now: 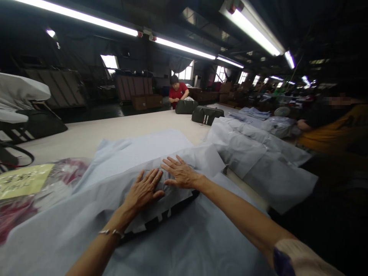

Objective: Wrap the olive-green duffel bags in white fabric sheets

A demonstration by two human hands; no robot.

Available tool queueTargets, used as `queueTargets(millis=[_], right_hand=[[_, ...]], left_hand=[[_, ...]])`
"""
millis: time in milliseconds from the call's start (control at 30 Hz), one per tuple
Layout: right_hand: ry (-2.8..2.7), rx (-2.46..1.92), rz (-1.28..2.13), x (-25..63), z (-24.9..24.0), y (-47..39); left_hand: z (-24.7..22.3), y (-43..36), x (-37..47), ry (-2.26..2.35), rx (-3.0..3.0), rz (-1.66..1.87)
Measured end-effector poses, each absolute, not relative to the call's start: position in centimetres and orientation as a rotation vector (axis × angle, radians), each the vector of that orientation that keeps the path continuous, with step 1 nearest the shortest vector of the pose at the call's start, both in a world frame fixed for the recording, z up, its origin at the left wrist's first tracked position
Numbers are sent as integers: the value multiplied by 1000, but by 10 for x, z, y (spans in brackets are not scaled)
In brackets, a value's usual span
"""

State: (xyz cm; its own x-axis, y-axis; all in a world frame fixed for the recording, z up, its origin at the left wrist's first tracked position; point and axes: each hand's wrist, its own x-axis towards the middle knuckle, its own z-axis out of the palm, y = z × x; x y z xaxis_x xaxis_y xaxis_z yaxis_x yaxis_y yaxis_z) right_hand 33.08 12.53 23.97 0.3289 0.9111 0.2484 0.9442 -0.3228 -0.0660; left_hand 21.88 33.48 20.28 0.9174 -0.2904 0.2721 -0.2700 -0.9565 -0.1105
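My left hand (143, 191) lies flat with fingers apart on a pale, translucent wrapping sheet (115, 195). To its right, my right hand (181, 174) presses on the same sheet, fingers also spread. Beneath the sheet is a dark item with white stripes (161, 216); its lower edge shows as a black strip, and the rest is covered. More pale bluish sheeting (138, 149) spreads out beyond my hands and toward me. Neither hand grips anything.
Dark bags with white stripes (207, 115) stand farther along the table (138, 124). Pale wrapped bundles (253, 153) lie at right, near a person in an orange-and-black top (336, 126). A plastic bag with a yellow label (25, 180) sits at left. Across the table is a person in red (179, 92).
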Motion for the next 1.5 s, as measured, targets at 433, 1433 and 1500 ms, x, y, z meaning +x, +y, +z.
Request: queueTargets(millis=[433,1433,1500], right_hand=[[-1575,-2486,-352,303,229,102],[-1546,-2512,-22,130,165,-63],[-1643,-2494,-268,137,182,-48]], left_hand=[[200,320,206,658,-2935,-601],[191,321,207,648,-2965,-676],[190,320,207,632,-2944,-692]])
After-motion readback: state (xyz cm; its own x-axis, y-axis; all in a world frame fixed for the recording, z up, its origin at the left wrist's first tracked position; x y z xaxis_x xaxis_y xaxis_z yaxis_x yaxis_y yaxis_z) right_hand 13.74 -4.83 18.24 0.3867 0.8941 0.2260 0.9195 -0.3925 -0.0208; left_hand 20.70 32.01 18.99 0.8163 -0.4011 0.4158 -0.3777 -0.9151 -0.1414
